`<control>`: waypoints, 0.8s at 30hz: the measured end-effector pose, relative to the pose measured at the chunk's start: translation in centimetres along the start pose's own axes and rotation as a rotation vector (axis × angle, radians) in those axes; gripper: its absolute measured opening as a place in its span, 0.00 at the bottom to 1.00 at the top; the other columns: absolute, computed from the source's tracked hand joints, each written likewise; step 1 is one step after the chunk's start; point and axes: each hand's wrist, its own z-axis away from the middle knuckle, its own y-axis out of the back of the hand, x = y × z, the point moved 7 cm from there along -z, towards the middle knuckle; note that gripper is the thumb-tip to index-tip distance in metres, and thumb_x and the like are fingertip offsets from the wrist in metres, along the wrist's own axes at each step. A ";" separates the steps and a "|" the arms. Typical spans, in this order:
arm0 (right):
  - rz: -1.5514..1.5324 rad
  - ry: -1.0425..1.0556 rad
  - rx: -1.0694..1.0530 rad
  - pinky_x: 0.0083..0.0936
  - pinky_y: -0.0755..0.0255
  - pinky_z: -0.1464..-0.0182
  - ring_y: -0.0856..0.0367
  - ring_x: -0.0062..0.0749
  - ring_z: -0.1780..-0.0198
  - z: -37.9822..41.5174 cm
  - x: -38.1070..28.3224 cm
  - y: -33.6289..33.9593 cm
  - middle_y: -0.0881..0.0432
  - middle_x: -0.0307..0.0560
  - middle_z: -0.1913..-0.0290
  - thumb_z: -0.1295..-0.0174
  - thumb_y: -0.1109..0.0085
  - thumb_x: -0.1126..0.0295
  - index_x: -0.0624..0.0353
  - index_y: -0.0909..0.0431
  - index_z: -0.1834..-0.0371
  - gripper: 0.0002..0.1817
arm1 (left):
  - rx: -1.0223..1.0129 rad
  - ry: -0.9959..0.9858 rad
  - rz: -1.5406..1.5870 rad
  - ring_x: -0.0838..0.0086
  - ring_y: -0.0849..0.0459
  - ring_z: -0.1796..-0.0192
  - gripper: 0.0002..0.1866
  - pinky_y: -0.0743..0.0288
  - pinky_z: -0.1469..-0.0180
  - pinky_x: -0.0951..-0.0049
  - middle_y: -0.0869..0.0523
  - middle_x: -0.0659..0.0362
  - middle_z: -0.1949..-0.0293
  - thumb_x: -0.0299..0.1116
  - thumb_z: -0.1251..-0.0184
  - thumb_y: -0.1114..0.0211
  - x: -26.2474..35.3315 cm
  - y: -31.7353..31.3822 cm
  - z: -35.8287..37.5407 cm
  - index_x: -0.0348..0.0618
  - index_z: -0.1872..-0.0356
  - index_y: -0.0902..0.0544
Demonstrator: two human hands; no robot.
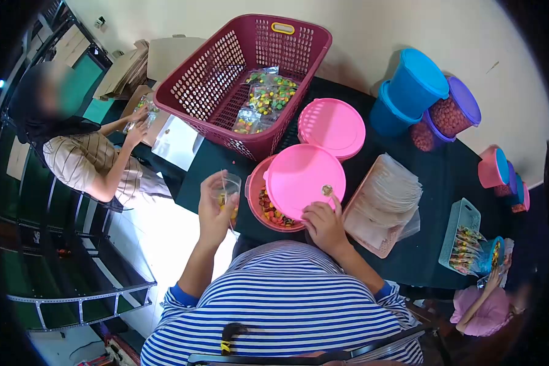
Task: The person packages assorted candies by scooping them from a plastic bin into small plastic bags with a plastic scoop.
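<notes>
My left hand (212, 210) is closed around a clear plastic cup (232, 181), which has a few coloured candies low inside it. My right hand (327, 224) grips the near right edge of a pink round lid (302, 177), fingers on top; the thumb is partly hidden. Tilted over a pink tub (252, 198), the lid covers much of its opening. Red, yellow, green and brown candies (273, 210) show in the tub along the left and near side. A small round spot or object (327, 190) lies on the lid by my fingertips.
Behind stand a maroon basket (171, 100) with candy packets (268, 97) and another pink-lidded tub (332, 125). To the right are a tray of clear bags (387, 195), blue tubs (418, 79) and a teal basket (463, 213). Co-workers handle packets at left (91, 152) and far right (482, 308).
</notes>
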 end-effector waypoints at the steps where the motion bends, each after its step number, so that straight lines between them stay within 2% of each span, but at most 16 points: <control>1: -0.009 0.000 0.003 0.56 0.50 0.26 0.22 0.33 0.45 0.3 0.0 -0.6 0.17 0.36 0.55 0.48 0.31 0.68 0.52 0.18 0.63 0.09 | 0.005 -0.002 0.002 0.68 0.21 0.43 0.27 0.24 0.44 0.70 0.24 0.52 0.45 0.33 0.30 0.35 -0.5 0.0 -0.3 0.38 0.35 0.33; 3: -0.043 0.008 -0.022 0.55 0.50 0.26 0.22 0.33 0.43 0.9 -0.1 -1.1 0.17 0.36 0.54 0.47 0.32 0.68 0.51 0.18 0.62 0.09 | 0.038 -0.180 -0.059 0.67 0.21 0.43 0.26 0.24 0.43 0.69 0.28 0.52 0.44 0.32 0.29 0.37 -0.6 0.1 -0.5 0.38 0.35 0.35; 6: -0.062 0.041 -0.070 0.53 0.48 0.26 0.22 0.30 0.43 1.1 -0.4 -1.3 0.17 0.34 0.53 0.44 0.33 0.66 0.51 0.18 0.60 0.09 | 0.025 -0.133 -0.008 0.67 0.22 0.43 0.27 0.24 0.43 0.68 0.32 0.52 0.44 0.31 0.28 0.38 -1.4 -0.1 -0.6 0.38 0.34 0.39; 10: -0.093 0.055 -0.101 0.50 0.46 0.27 0.22 0.30 0.42 0.8 -0.2 -1.2 0.17 0.34 0.53 0.44 0.34 0.66 0.50 0.18 0.60 0.09 | 0.062 -0.159 0.078 0.68 0.22 0.42 0.26 0.27 0.39 0.68 0.27 0.52 0.46 0.30 0.29 0.37 -0.1 0.2 -1.1 0.41 0.36 0.39; 14: -0.154 0.125 -0.175 0.49 0.43 0.28 0.23 0.33 0.42 0.1 -0.9 -2.3 0.17 0.36 0.52 0.46 0.32 0.67 0.51 0.19 0.61 0.10 | 0.051 -0.180 0.283 0.68 0.21 0.42 0.24 0.28 0.37 0.67 0.23 0.50 0.45 0.29 0.29 0.37 0.9 -0.3 -1.1 0.41 0.39 0.38; 16: -0.191 0.158 -0.201 0.49 0.43 0.28 0.23 0.33 0.42 -0.1 -1.2 -2.6 0.17 0.36 0.52 0.46 0.33 0.67 0.51 0.19 0.60 0.10 | 0.025 -0.178 0.294 0.68 0.21 0.42 0.23 0.29 0.36 0.67 0.22 0.49 0.44 0.31 0.27 0.39 1.1 -0.5 -1.2 0.41 0.37 0.37; 19: -0.170 0.153 -0.191 0.45 0.40 0.31 0.22 0.32 0.44 -0.3 -1.2 -2.0 0.17 0.35 0.53 0.45 0.32 0.67 0.51 0.19 0.61 0.09 | 0.006 -0.188 0.270 0.67 0.21 0.40 0.30 0.29 0.36 0.67 0.23 0.50 0.42 0.48 0.23 0.45 1.8 -0.7 -1.3 0.38 0.32 0.38; 24: -0.174 0.076 -0.200 0.37 0.36 0.40 0.22 0.34 0.46 -0.3 -1.0 -1.3 0.16 0.36 0.54 0.44 0.32 0.67 0.54 0.18 0.63 0.08 | 0.015 -0.124 0.389 0.66 0.21 0.39 0.30 0.29 0.35 0.65 0.23 0.50 0.41 0.49 0.21 0.49 0.9 -0.4 -1.9 0.38 0.30 0.39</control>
